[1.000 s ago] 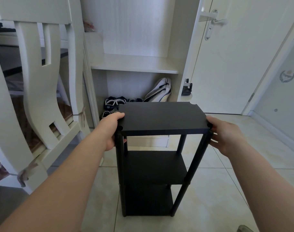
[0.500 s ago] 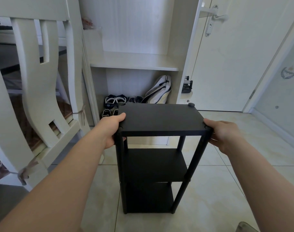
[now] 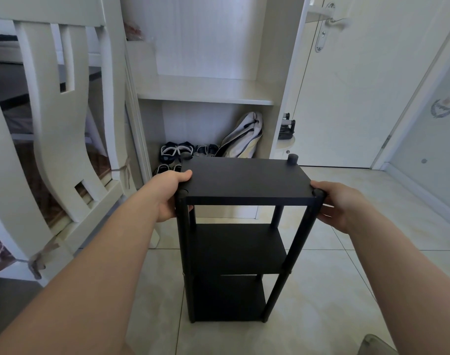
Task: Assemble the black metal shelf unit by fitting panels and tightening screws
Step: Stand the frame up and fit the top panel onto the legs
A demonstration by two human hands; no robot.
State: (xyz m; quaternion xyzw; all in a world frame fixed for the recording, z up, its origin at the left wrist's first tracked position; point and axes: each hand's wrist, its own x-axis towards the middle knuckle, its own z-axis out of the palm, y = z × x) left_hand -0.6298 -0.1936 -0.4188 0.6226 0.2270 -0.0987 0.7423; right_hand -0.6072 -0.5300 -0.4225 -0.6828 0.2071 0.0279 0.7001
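Standing upright on tiled floor [image 3: 347,278]: black shelf unit [image 3: 236,248], directly before you, three panels between four posts. Your left grip [image 3: 169,194] pinches top panel [image 3: 244,178] at near left corner, thumb on top, fingers beneath. Your right grip [image 3: 339,204] closes round near right corner. Far right post [image 3: 293,159] protrudes above panel. Shoes [image 3: 176,150] and bag [image 3: 244,139] behind, in cabinet recess.

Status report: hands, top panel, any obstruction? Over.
Left hand grips left edge of top panel, right hand its right corner. Panel flush with near posts; far-right post pokes above. Shoes, bag behind, apart.
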